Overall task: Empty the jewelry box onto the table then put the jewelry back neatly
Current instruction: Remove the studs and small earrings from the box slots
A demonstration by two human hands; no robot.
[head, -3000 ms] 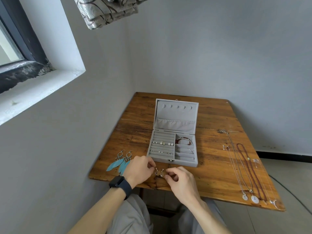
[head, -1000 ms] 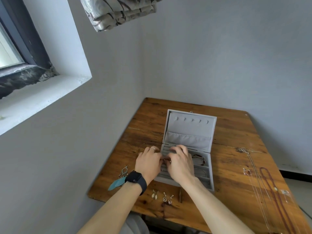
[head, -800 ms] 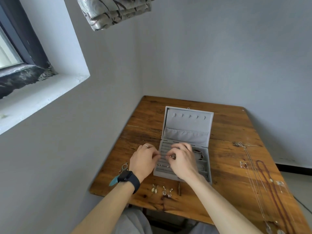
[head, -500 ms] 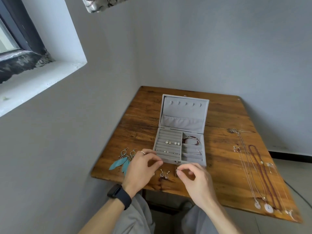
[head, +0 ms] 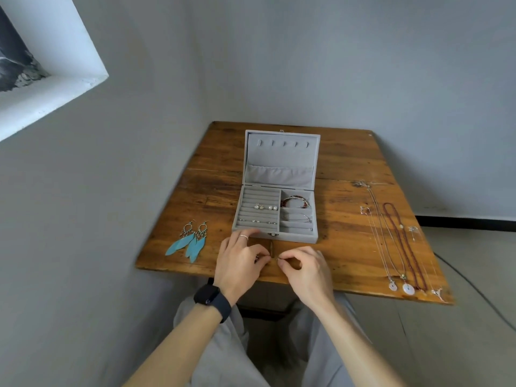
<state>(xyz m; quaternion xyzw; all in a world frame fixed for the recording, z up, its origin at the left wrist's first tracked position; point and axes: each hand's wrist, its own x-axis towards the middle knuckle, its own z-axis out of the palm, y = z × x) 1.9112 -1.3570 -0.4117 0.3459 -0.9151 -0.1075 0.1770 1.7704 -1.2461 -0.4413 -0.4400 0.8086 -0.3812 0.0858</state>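
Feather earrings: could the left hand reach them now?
Probably yes: the feather earrings lie uncovered on the table beside the left hand, with nothing between; its curled fingers may be holding something tiny.

Bare tabletop (head: 337,219) between box (head: 293,237) and necklaces (head: 408,289)

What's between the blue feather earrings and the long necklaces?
The open grey jewelry box sits there, with the left hand and right hand nearer, in the head view.

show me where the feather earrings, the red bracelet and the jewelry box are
turquoise feather earrings (head: 196,245): head view, on a blue feather.
red bracelet (head: 290,197): head view, on its far arc, inside the box.
jewelry box (head: 280,155): head view, on the open lid's grey lining.
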